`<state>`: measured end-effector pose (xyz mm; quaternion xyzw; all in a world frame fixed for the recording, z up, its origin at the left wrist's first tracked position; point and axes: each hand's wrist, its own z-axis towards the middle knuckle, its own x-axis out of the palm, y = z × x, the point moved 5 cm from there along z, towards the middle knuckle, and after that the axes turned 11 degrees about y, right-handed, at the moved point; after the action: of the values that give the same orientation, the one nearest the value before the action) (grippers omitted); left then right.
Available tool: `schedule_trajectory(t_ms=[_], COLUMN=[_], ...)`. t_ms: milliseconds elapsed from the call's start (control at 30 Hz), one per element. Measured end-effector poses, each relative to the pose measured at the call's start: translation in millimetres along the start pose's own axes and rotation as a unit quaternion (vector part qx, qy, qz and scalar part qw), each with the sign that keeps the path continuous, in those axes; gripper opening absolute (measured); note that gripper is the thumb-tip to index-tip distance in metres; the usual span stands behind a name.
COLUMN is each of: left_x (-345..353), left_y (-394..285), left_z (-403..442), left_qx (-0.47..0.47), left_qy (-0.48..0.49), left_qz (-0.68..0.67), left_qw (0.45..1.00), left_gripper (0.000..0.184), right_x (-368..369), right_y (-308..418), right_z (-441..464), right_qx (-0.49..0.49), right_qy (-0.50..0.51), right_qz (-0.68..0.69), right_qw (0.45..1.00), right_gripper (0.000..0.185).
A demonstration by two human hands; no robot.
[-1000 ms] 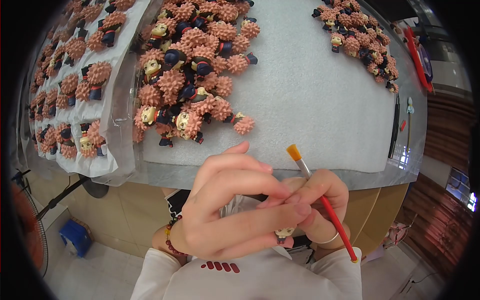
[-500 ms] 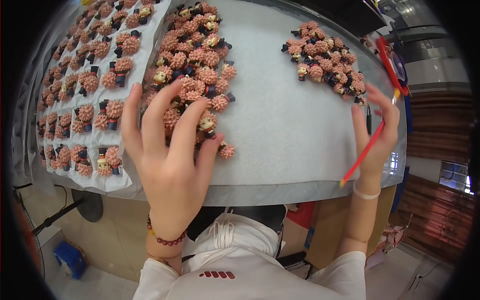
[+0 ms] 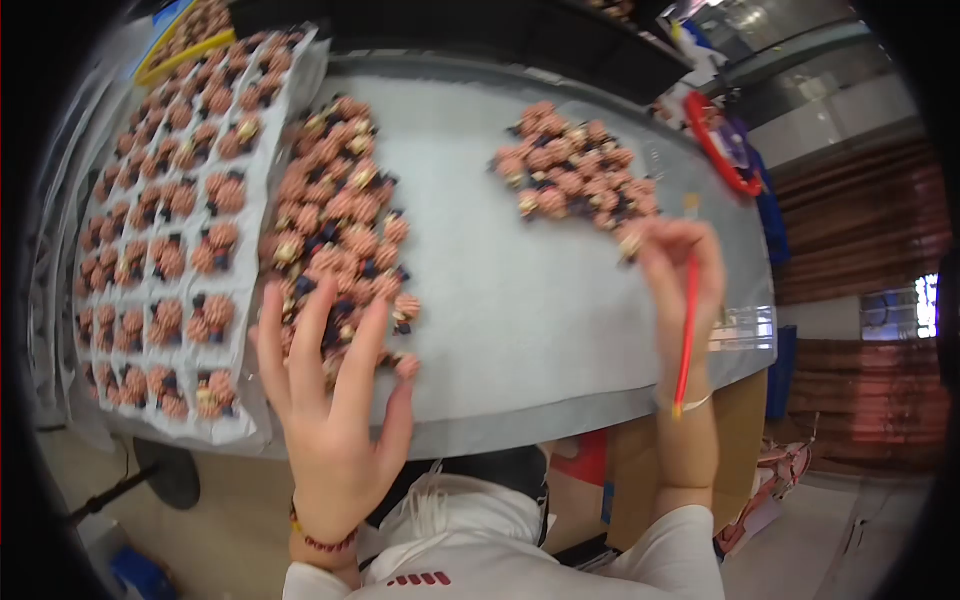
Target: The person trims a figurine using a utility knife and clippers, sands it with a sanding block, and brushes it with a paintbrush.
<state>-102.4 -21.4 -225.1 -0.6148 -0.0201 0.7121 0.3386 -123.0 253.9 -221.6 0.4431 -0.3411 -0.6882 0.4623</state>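
Note:
My left hand (image 3: 340, 410) lies with fingers spread over the near end of a long pile of small painted figurines (image 3: 335, 205), which have knobbly pink parts, dark blue parts and pale faces. No figurine is visibly gripped by it. My right hand (image 3: 690, 265) holds a thin red-handled paintbrush (image 3: 687, 340) against the palm, its bristle end pointing away from me. Thumb and forefinger of that hand close at a single figurine (image 3: 629, 245) on the near edge of a second, smaller figurine pile (image 3: 580, 170). Blur hides how firmly they pinch it.
On the left, a white tray (image 3: 150, 275) carries rows of similar figurines. Behind it stands a yellow bin (image 3: 185, 65) of more pieces. A dark box (image 3: 480, 45) borders the table's far side, and a red-rimmed basket (image 3: 720, 145) sits at the far right.
My right hand has moved left to the smaller pile, its fingertips now at a figurine. My left hand stays spread over the long pile. The whole view has shifted.

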Motion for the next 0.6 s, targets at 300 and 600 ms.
schedule_trajectory(t_ms=[300, 600], left_x=[16, 18], left_y=[-28, -24], left_z=[-14, -25], left_qx=[0.176, 0.179], left_qy=[0.02, 0.003], left_qz=[-0.291, -0.353], left_qw=[0.94, 0.918], left_gripper=[0.052, 0.044], right_x=[99, 85], right_y=[30, 25], right_z=[-79, -74], right_qx=[0.086, 0.022], right_qy=[0.212, 0.184], right_qz=[0.472, 0.262], right_qw=[0.851, 0.947], right_gripper=[0.025, 0.027])
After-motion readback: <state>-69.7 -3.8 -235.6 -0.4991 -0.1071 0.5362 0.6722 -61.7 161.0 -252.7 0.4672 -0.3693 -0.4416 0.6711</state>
